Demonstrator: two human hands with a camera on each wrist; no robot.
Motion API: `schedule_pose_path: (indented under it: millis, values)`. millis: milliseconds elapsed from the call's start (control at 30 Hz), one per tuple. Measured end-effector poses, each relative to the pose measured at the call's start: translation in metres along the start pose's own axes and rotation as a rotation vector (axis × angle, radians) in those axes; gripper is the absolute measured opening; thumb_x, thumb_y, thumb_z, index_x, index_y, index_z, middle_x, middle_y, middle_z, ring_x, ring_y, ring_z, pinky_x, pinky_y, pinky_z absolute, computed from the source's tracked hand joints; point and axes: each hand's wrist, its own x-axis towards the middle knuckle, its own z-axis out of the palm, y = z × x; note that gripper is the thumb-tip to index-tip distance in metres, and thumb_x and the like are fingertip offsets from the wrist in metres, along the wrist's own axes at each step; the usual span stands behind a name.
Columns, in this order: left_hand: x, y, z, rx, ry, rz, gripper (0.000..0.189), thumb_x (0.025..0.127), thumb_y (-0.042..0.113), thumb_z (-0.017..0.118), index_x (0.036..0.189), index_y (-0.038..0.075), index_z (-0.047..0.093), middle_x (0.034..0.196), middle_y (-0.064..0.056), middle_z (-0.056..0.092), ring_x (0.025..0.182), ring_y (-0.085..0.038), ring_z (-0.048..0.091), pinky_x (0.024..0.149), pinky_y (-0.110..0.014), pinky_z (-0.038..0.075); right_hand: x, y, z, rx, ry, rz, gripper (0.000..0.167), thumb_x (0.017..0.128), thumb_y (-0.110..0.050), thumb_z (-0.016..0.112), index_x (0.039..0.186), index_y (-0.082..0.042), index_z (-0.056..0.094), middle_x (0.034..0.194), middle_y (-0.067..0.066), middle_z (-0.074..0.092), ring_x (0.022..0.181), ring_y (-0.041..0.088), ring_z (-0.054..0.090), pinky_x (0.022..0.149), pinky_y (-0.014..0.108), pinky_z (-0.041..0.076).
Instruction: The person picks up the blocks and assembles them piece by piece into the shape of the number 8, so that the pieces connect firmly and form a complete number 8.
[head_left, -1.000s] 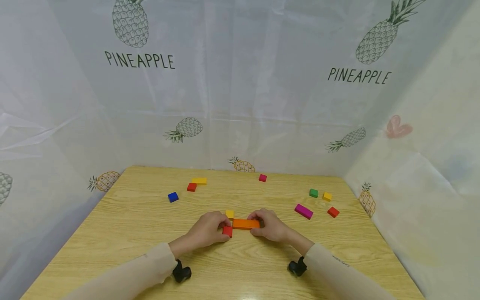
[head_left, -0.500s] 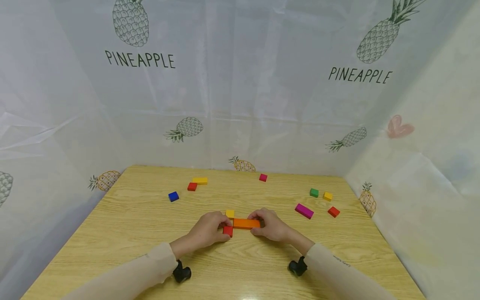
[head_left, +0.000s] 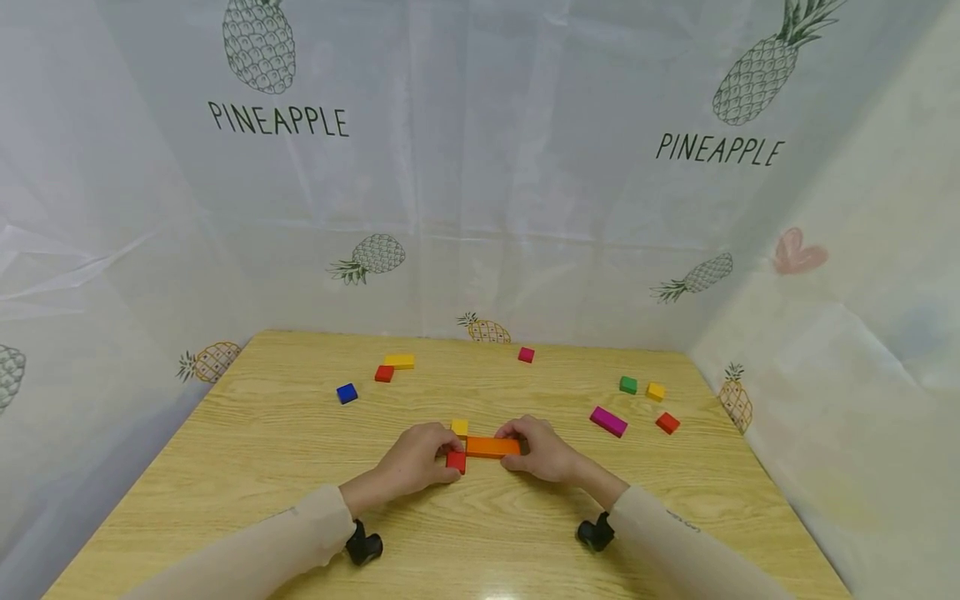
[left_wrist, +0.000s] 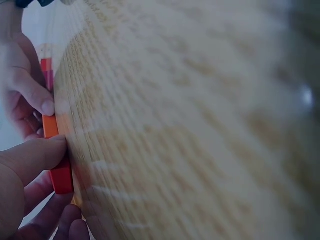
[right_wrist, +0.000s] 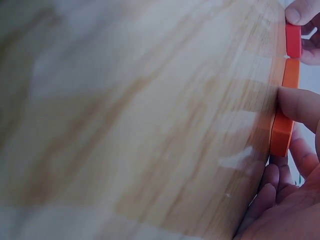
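Note:
Between the thumb and fingers of my left hand [head_left: 417, 457] is a small red block [head_left: 456, 462], pinched low over the wooden table. My right hand [head_left: 545, 452] pinches the right end of a long orange block [head_left: 491, 448], lying level across the middle. The red block sits at the orange block's left end, on the near side. Just beyond the red one, a yellow block [head_left: 460, 427] meets the orange block's left far corner. In the left wrist view the thumb presses the red block's [left_wrist: 62, 177] near face; the right wrist view shows the thumb against the orange block [right_wrist: 282, 131].
Toward the back left of the table [head_left: 480, 533] lie a blue block [head_left: 347, 393], a red block [head_left: 384, 374] and a yellow bar [head_left: 400, 362]. A pink block [head_left: 527, 355] is at the back. On the right are a magenta bar [head_left: 608, 422], a green block [head_left: 627, 385] and others.

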Motion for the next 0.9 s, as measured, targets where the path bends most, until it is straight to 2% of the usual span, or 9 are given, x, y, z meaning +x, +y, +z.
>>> schedule_pose_path:
  millis: [333,567,900]
  values:
    - [-0.0006,-0.0022,0.0016,-0.006,-0.001,0.001,0.025,0.085,0.023,0.092,0.105,0.015,0.079,0.093,0.007,0.067,0.082,-0.014,0.058,0.076,-0.029,0.048,-0.0020,0.0040,0.0021,-0.016,0.033,-0.089,0.022,0.097,-0.017,0.078,0.116,-0.009,0.071,0.106,0.001,0.065,0.093,0.013,0.051,0.085,0.034,0.041]
    - [0.0000,-0.0005,0.0008,-0.002,0.003,0.004,0.025,0.085,0.023,0.092,0.106,0.015,0.080,0.094,0.006,0.069,0.082,-0.013,0.058,0.077,-0.029,0.049,-0.0013,0.0004,-0.0001,0.007,0.007,-0.019,0.022,0.096,-0.017,0.079,0.116,-0.011,0.071,0.108,0.000,0.065,0.096,0.016,0.051,0.088,0.035,0.039]
    - [-0.0006,0.0010,-0.0011,-0.002,-0.001,0.010,0.026,0.086,0.023,0.092,0.107,0.014,0.080,0.095,0.006,0.069,0.082,-0.013,0.058,0.077,-0.029,0.049,0.0005,-0.0014,-0.0005,-0.013,-0.001,0.011,0.023,0.096,-0.017,0.080,0.118,-0.014,0.072,0.108,-0.002,0.064,0.096,0.017,0.050,0.089,0.038,0.037]
